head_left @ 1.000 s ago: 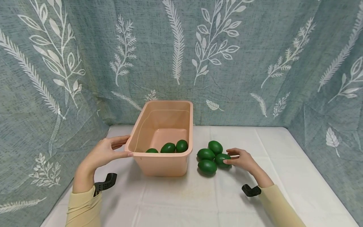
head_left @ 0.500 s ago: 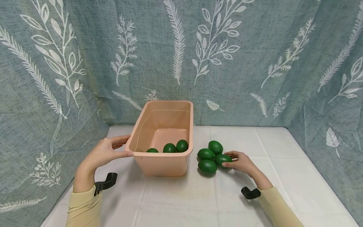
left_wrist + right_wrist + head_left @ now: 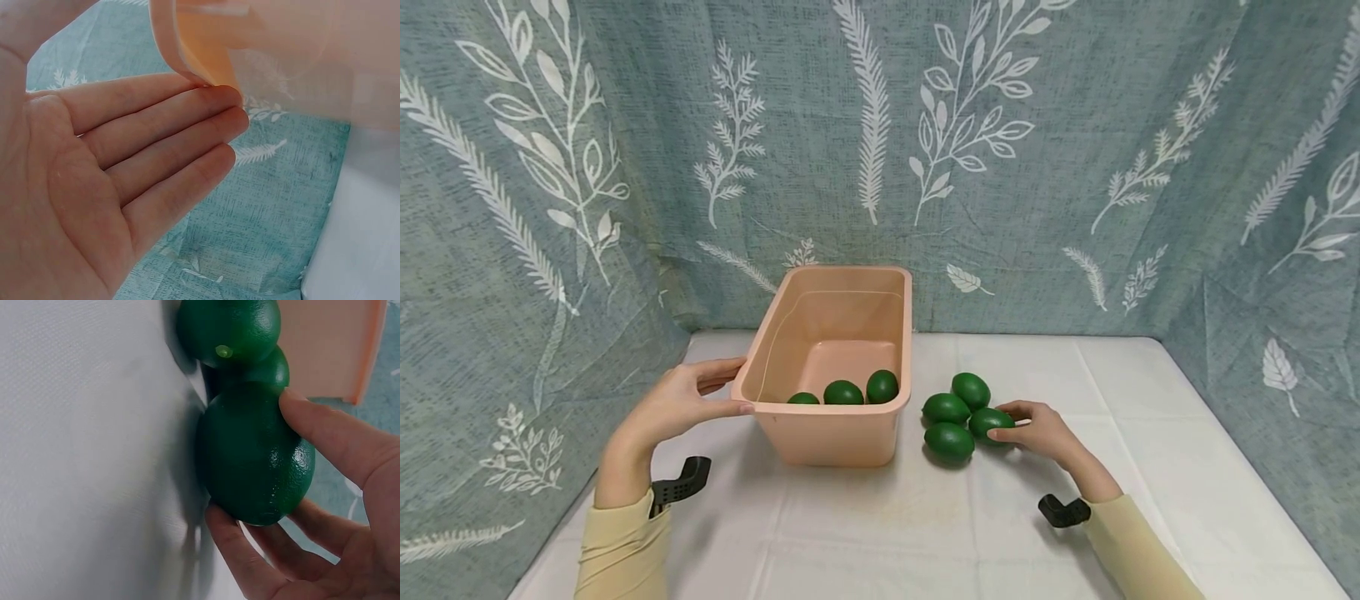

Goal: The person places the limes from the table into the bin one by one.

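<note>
My left hand (image 3: 673,404) lies against the near left corner of a peach-coloured plastic bin (image 3: 838,437), fingers straight. In the left wrist view its fingertips (image 3: 228,100) touch the rim. At the right, my right hand (image 3: 1037,429) grips a green lime (image 3: 991,425) between thumb and fingers; the right wrist view shows this lime (image 3: 256,453) close over the white cloth. Other limes crowd beside it: one behind (image 3: 971,390), one to the left (image 3: 945,408) and one in front (image 3: 949,442). Inside the bin, 3 limes (image 3: 843,393) show near the front wall, partly hidden by it.
A white cloth (image 3: 865,533) covers the table. Blue-green curtains (image 3: 820,167) with white leaf prints stand behind and on both sides. The bin's tall walls rise between my left hand and the loose limes.
The middle lime in the bin has rolled a little. My right hand has shifted slightly and its fingers have closed in on the lime. My left hand stays at the bin.
</note>
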{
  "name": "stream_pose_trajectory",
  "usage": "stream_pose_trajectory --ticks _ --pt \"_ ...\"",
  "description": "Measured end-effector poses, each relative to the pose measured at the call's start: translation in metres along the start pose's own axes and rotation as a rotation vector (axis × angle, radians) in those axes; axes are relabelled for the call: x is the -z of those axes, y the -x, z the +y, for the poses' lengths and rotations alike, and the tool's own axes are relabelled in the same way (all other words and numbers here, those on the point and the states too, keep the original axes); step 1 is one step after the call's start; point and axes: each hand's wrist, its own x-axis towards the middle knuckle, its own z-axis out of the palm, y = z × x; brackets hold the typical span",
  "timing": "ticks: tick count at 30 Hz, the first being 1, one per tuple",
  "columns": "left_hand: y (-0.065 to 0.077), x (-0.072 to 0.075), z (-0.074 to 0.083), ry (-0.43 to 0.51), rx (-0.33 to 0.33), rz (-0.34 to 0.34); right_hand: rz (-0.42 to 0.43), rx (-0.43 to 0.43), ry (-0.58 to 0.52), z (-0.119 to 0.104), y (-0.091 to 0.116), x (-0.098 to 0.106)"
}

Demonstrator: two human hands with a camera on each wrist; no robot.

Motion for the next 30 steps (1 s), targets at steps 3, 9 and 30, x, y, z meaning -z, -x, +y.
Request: stream_pose_trajectory --ticks 3,9,30 --pt "0.000 0.000 0.000 0.000 0.000 0.001 0.002 0.001 0.004 -0.002 -0.001 0.004" --pt "0.000 0.000 0.001 0.000 -0.002 0.003 -0.015 0.015 -0.020 -0.012 0.000 0.013" --pt "-0.001 0.000 0.002 -0.008 0.010 0.003 -0.020 0.088 0.032 -0.068 -0.011 0.051"
